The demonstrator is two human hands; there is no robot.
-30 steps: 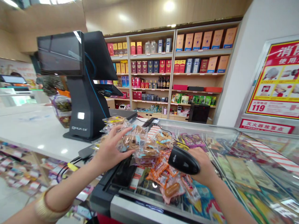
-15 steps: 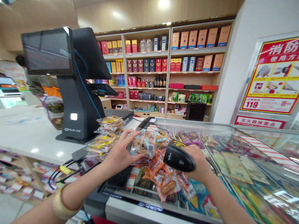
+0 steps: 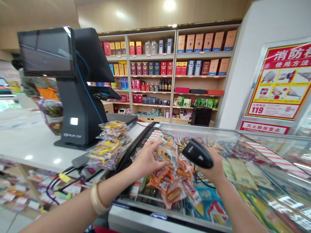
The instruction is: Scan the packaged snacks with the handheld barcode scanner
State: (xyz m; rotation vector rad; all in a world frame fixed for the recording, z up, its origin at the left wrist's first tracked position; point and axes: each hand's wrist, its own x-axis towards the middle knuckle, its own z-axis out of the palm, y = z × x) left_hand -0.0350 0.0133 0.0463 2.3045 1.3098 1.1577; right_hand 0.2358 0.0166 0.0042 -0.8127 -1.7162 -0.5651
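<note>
My left hand point(image 3: 149, 158), with a woven gold-coloured bracelet at the wrist, has its thumb and fingers around a clear snack packet point(image 3: 166, 153) of brown biscuit-like pieces with a barcode label. A black handheld barcode scanner point(image 3: 198, 153) is gripped in my right hand point(image 3: 215, 166), its head pointing left above the packet. Under both hands, orange-wrapped snacks point(image 3: 161, 178) and a packaged sausage point(image 3: 173, 194) lie piled on the glass top. To the left, a stack of similar clear packets point(image 3: 109, 145) with yellow print rests at the counter's edge.
A dark point-of-sale terminal point(image 3: 80, 90) stands on the white counter point(image 3: 31, 149), with cables point(image 3: 55, 184) hanging beside it. The glass-topped freezer point(image 3: 243, 136) stretches right with packaged goods inside. Shelves of boxed bottles point(image 3: 153, 68) line the back wall. A person point(image 3: 31, 84) is partly hidden behind the terminal.
My left hand has moved right with the clear snack packet, over the pile. The scanner in my right hand has shifted right and slightly up, away from the packet. The view has shifted slightly.
</note>
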